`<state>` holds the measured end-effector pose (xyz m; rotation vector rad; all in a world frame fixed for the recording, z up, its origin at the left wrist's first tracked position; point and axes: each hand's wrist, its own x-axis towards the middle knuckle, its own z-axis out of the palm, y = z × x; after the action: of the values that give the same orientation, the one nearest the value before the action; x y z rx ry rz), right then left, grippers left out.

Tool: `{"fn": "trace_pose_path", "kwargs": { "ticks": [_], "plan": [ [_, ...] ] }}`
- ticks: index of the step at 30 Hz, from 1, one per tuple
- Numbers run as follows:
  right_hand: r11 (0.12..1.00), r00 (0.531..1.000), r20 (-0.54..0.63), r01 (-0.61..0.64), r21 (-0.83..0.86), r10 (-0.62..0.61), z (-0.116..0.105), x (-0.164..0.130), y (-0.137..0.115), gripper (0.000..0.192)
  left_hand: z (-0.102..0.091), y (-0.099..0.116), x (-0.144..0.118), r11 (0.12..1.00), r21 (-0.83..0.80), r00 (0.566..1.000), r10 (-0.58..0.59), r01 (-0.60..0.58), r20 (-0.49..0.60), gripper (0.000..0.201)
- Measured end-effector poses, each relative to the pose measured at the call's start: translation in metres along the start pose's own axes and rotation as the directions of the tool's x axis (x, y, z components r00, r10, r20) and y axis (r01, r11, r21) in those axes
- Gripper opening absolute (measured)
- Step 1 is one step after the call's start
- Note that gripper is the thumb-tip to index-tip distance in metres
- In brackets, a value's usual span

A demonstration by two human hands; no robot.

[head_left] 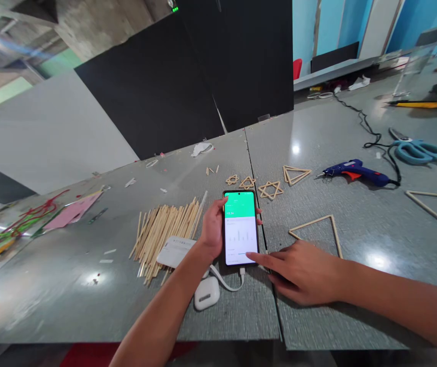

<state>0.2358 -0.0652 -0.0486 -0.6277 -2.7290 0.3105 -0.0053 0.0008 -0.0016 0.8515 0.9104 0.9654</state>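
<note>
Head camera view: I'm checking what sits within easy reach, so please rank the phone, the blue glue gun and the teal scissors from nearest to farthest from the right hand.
From the right hand:
1. Phone, touched by its fingertip, just left.
2. Blue glue gun, lying farther back on the right.
3. Teal scissors, beyond the gun, far right.

A craft workshop. The grey bench carries a glue gun, scissors, a pile of wooden sticks and glued stick stars.
</note>
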Motion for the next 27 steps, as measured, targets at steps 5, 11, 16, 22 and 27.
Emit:
{"fn": "trace_pose_path", "kwargs": {
  "ticks": [5, 11, 16, 22, 27],
  "plan": [
    [0.999, 0.998, -0.063, -0.027, -0.046, 0.024, 0.0040, -0.0009, -0.0007, 0.073, 0.0012, -0.0001, -0.0002, 1.000, -0.005, 1.000, 0.010, -0.010, 0.003, 0.058],
    [0.987, 0.990, -0.049, -0.133, -0.085, 0.130, 0.0078, -0.0003, -0.0018, 0.080, 0.0026, 0.0001, 0.0002, 0.999, -0.032, 1.000, -0.011, 0.011, 0.011, 0.059],
    [0.982, 0.984, -0.066, -0.170, -0.088, 0.165, 0.0101, 0.0030, -0.0026, 0.082, 0.0053, 0.0001, -0.0002, 0.997, -0.079, 0.999, -0.023, 0.026, 0.034, 0.063],
    [0.991, 0.992, -0.029, -0.126, -0.046, 0.124, 0.0060, 0.0037, -0.0018, 0.081, 0.0062, 0.0008, -0.0001, 0.997, -0.072, 0.998, -0.022, 0.026, 0.062, 0.063],
    [0.998, 0.998, -0.022, -0.060, 0.000, 0.060, 0.0028, 0.0015, 0.0001, 0.069, 0.0069, 0.0008, -0.0002, 0.994, -0.096, 0.996, -0.040, 0.047, 0.078, 0.059]
  ]
}}
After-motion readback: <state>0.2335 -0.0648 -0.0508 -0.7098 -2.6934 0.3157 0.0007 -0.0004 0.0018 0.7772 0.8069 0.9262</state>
